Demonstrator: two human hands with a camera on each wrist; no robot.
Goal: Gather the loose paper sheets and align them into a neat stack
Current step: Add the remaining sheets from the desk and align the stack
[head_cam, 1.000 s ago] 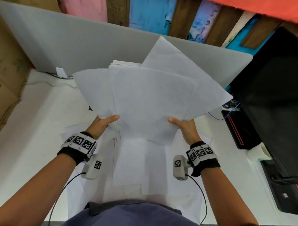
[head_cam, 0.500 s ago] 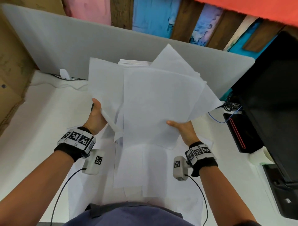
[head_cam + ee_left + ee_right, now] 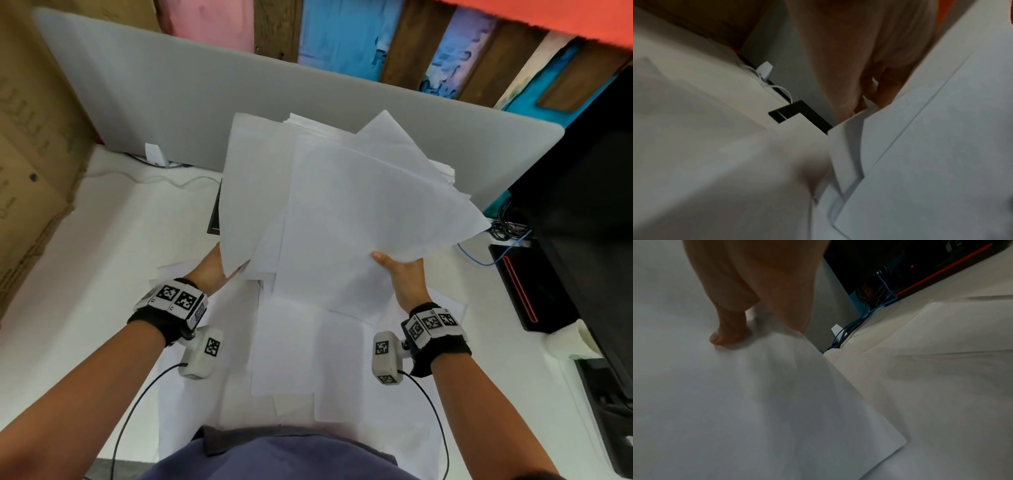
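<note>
A: What stays hidden?

B: In the head view the left hand [image 3: 214,270] is mostly covered by the fanned paper sheets [image 3: 342,212], so its fingers cannot be made out there. The left wrist view is blurred, yet it shows fingers [image 3: 882,91] curled against the underside of the sheets.

A: And the right hand [image 3: 404,274]?

B: Its thumb [image 3: 727,334] presses on top of the sheets in the right wrist view; the other fingers lie under the paper, out of sight, so it pinches the bundle. That view alone shows a blue cable [image 3: 863,318] clearly.

A: Where is the paper?

B: Held above the bench [image 3: 102,240], over more loose sheets [image 3: 308,359] lying flat. Compared with 0.5 s ago, the left hand has slipped further beneath, and the fan looks narrower.
</note>
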